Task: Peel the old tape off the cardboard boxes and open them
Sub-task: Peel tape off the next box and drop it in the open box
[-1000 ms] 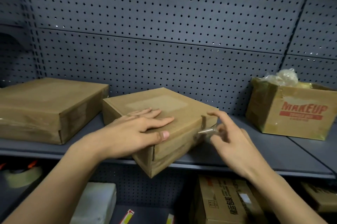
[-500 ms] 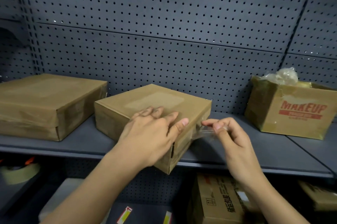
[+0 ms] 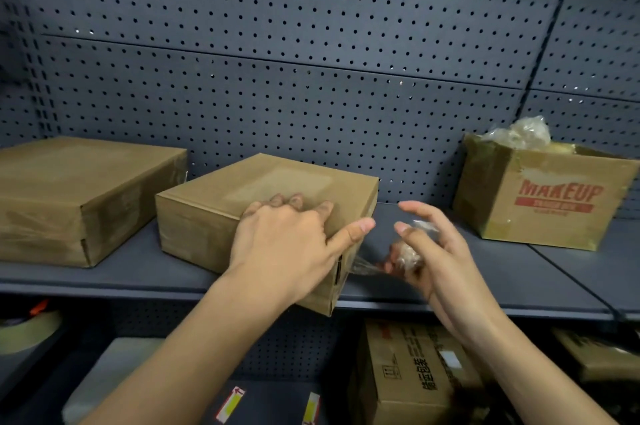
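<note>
- A person's left hand [image 3: 287,244] lay flat on the near right corner of the middle box [image 3: 249,189]. The fingers were straight and pressed to the lid, and the thumb stretched out along the top edge.
- The right hand [image 3: 433,251] hovered just beside that corner, off the box. Its lower fingers were curled round a crumpled wad of clear tape [image 3: 407,255], while the two upper digits stood apart and gripped nothing. The hand was blurred, so the exact pinch could not be made out.
- A thin strand of the same tape ran taut from the box's near right vertical edge to the wad in the right hand.
- The middle box sat closed and turned at an angle on the grey shelf [image 3: 485,272], its near corner jutting past the shelf's front lip.
- A larger box [image 3: 69,189], flat, closed and wrapped in glossy tape, rested to the left, close to the middle box but apart from it.
- An open carton [image 3: 540,196] printed "MAKEUP" in red stood well to the right, with crumpled plastic wrap [image 3: 519,132] rising from its top.
- A grey pegboard [image 3: 311,78] backed the shelf.
- On the level below lay a printed carton [image 3: 415,376], and at far left a roll of tape [image 3: 27,331].
</note>
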